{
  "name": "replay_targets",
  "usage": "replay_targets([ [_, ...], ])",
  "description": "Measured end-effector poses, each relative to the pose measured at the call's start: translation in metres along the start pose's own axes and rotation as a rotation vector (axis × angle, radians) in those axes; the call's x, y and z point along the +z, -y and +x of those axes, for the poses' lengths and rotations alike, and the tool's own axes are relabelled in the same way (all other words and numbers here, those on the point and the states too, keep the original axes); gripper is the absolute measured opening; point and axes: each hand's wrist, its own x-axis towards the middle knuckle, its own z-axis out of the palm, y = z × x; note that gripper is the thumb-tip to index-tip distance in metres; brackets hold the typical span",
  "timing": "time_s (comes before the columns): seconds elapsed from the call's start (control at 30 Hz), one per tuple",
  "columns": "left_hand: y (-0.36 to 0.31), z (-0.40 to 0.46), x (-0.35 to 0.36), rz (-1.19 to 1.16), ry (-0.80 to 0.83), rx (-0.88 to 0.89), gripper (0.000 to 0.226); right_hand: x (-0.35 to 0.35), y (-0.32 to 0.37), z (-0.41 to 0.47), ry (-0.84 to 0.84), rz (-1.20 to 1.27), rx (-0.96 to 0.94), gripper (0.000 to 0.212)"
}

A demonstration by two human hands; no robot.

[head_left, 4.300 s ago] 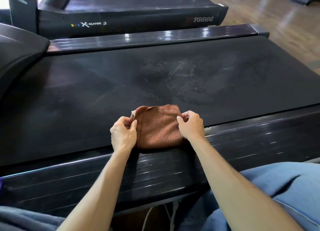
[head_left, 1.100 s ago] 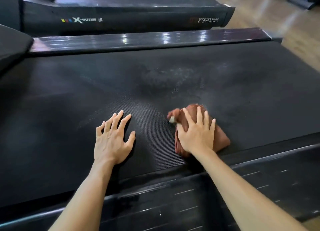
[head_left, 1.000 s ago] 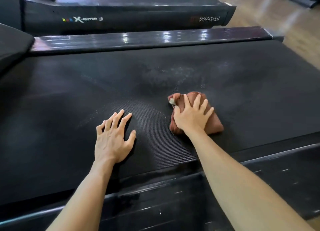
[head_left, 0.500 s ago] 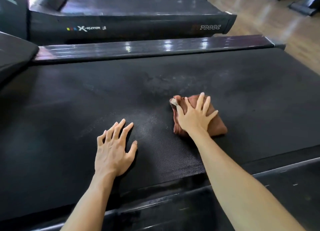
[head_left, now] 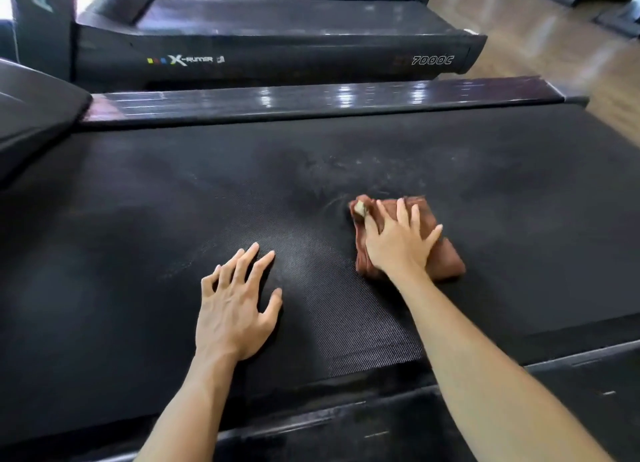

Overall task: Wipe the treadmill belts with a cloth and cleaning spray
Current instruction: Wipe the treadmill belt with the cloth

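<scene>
Right hand lies flat on the cloth, fingers straight and spread, pointing away from the body, palm pressing down. No curl round the cloth, so the grip is apart, just pressing. Forearm runs in from lower right, elbow out of frame.

Left hand is braced on the belt, fingers splayed and slightly arched, fingertips and heel of the palm touching the surface, thumb out to the right. Grip apart, holding nothing. Forearm comes in from the bottom edge.

Cloth: brown, folded, bunched at the far left corner where a pale tag shows. It sits on the belt right of centre, closer to the near edge than the far one. Hands are well apart, bare belt between them.

Belt shows pale smears beyond the cloth.

Edges: near side rail runs under both forearms; far side rail is glossy, well beyond the cloth. Motor hood rises at far left. Belt end and wood floor at right. Open belt lies left of the left hand, right of the cloth, and ahead of both.

A second treadmill stands parallel beyond the far rail.
</scene>
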Motion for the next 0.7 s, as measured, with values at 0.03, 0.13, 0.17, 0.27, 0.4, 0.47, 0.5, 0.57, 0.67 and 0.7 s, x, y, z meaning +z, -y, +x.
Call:
replay_targets([
  [0.03,0.000,0.000,0.000,0.002,0.000,-0.003,0.066,-0.002,0.016,0.020,0.029,0.016,0.013,0.064],
  [0.13,-0.001,0.001,-0.001,0.018,0.022,-0.001,0.067,0.003,0.056,0.054,0.134,-0.013,-0.151,0.068],
  [0.17,0.000,0.003,-0.001,0.021,0.019,0.002,0.068,0.006,0.067,0.052,0.152,-0.039,-0.246,0.067],
  [0.27,-0.001,0.002,-0.002,0.019,0.023,0.000,0.068,0.012,0.070,0.008,0.158,-0.051,-0.483,0.063],
  [0.4,0.000,0.003,-0.001,0.018,0.024,-0.005,0.068,0.012,0.004,-0.050,0.098,-0.043,-0.505,0.063],
  [0.47,0.000,0.002,0.000,0.023,0.020,-0.005,0.068,0.008,-0.015,-0.037,0.050,-0.049,-0.337,0.062],
  [0.5,0.000,0.002,0.001,0.018,0.017,-0.004,0.068,0.006,-0.013,-0.022,0.046,-0.040,-0.236,0.062],
  [0.57,0.000,0.002,0.001,0.013,0.023,-0.006,0.067,0.002,0.008,0.015,0.054,-0.006,-0.098,0.064],
  [0.67,0.000,0.002,0.000,0.016,0.029,-0.007,0.067,0.002,0.046,0.055,0.134,-0.004,-0.125,0.069],
  [0.7,0.000,0.002,0.000,0.013,0.034,-0.003,0.067,0.004,0.054,0.057,0.166,-0.025,-0.178,0.069],
])
